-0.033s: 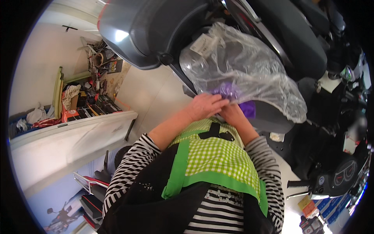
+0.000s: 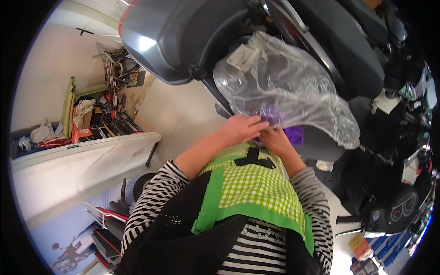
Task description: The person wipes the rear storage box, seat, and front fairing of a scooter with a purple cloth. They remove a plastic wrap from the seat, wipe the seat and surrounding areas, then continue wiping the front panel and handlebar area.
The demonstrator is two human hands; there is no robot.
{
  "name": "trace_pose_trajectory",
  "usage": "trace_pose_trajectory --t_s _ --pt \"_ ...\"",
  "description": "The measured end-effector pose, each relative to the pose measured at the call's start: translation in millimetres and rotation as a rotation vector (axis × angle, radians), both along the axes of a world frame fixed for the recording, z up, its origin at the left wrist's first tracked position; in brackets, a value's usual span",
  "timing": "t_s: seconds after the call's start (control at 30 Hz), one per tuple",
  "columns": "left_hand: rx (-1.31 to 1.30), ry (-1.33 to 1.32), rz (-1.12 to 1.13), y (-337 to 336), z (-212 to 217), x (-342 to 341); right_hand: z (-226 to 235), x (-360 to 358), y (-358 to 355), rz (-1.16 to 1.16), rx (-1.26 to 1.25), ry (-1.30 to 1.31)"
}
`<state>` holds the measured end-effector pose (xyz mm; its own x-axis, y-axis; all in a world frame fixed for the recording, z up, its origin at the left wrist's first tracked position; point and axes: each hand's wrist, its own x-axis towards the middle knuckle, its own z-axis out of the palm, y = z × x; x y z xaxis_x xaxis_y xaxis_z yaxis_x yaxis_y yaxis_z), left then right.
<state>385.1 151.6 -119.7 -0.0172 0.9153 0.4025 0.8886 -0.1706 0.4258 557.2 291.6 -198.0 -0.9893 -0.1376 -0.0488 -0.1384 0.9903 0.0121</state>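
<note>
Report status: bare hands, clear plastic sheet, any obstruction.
Left hand, right hand at near edge of crinkled clear plastic sheet; grip unclear. Sheet over curved dark grey surface. Bunched purple material beside right hand, possible obstruction.

The left hand [image 2: 242, 129] is hiding the fingertips of the right hand [image 2: 276, 140], which is partly covering purple material [image 2: 294, 135]. The top edge is cutting off a large grey panel [image 2: 183, 34]

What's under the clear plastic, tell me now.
Purple material shows through the clear plastic beside the left hand; a dark grey surface shows elsewhere. Whatever the pale label covers cannot be seen.
</note>
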Motion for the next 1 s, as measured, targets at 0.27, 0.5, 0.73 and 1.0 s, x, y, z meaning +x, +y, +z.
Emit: trace_pose_trajectory --t_s 0.27,0.5,0.73,1.0 --pt "0.465 0.313 0.48 -30 92 -82 75 90 5 -0.537 -0.698 -0.105" --pt "0.594 0.283 0.945 -42 173 -190 185 30 16 -0.528 -1.439 0.321" --pt "0.462 0.038 0.892 -28 150 -229 262 -158 -20 0.008 -0.682 0.63" --pt "0.399 0.189 0.834 -39 132 -244 274 -280 -41 -0.003 -0.186 0.743"
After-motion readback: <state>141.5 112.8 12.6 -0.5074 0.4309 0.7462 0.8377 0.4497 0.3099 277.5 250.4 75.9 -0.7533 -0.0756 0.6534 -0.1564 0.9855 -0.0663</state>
